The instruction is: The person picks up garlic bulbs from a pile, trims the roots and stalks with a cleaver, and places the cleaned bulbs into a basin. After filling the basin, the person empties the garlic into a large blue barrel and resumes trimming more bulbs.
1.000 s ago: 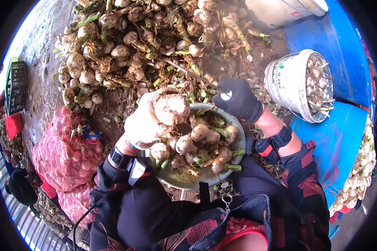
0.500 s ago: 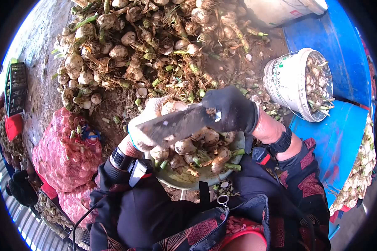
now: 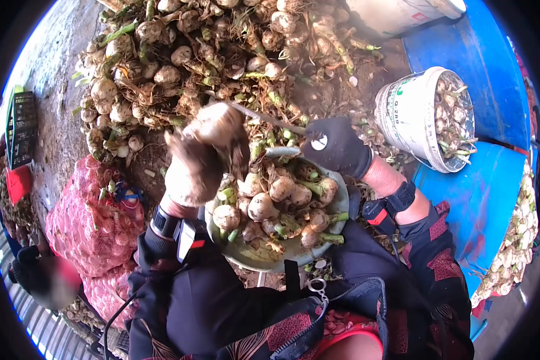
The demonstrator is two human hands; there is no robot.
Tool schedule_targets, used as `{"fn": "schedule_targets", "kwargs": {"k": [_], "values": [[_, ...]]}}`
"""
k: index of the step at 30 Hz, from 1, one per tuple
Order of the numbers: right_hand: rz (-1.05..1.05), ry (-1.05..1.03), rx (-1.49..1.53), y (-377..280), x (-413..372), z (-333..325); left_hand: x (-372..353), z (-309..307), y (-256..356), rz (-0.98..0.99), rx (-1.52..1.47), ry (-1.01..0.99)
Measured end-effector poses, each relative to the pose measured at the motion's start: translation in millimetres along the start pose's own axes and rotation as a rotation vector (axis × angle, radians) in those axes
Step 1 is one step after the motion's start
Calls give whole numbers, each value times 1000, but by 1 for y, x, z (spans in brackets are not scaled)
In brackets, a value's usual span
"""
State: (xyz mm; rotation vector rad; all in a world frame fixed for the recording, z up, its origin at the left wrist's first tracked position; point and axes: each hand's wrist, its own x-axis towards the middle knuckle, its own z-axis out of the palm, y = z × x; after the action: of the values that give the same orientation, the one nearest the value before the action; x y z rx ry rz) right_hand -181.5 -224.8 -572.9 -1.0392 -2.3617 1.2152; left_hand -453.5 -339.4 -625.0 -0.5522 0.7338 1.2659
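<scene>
My left hand (image 3: 191, 180), in a pale, dirty glove, is closed around a soil-stained garlic bulb (image 3: 216, 123); both are blurred by motion. My black-gloved right hand (image 3: 339, 147) grips a knife (image 3: 267, 119), whose broad blade is seen nearly edge-on and points left toward the bulb. The knife's handle is hidden in the fist. Below the hands, over my lap, a shallow greenish basin (image 3: 252, 259) holds several garlic bulbs (image 3: 262, 207) with short green stems. Both wrists carry dark bands with small devices.
A large heap of garlic (image 3: 168, 75) with roots and stems lies ahead. To the right stand a white bucket (image 3: 402, 114) of trimmings or small bulbs and blue sheeting (image 3: 474, 198). Pink mesh sacks (image 3: 93, 219) sit left, near a black crate (image 3: 21, 129). Another person (image 3: 42, 276) is at lower left.
My left hand has lifted the garlic bulb up from over the basin. The knife has swung from flat across the basin to edge-on, farther forward. Another person's head has come into view at lower left.
</scene>
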Motion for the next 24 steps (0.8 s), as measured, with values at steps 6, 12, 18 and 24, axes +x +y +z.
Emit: {"fn": "schedule_targets", "kwargs": {"k": [6,12,18,24], "values": [[-252,-98,249,-30,-2,28,-16,88,-20,194,180,-446],[44,87,223,-28,5,34,-22,95,-32,148,-104,-398],[186,224,430,-25,12,34,-23,88,-38,250,-8,-211],[149,130,304,-14,9,46,-22,77,-25,377,58,-416]]}}
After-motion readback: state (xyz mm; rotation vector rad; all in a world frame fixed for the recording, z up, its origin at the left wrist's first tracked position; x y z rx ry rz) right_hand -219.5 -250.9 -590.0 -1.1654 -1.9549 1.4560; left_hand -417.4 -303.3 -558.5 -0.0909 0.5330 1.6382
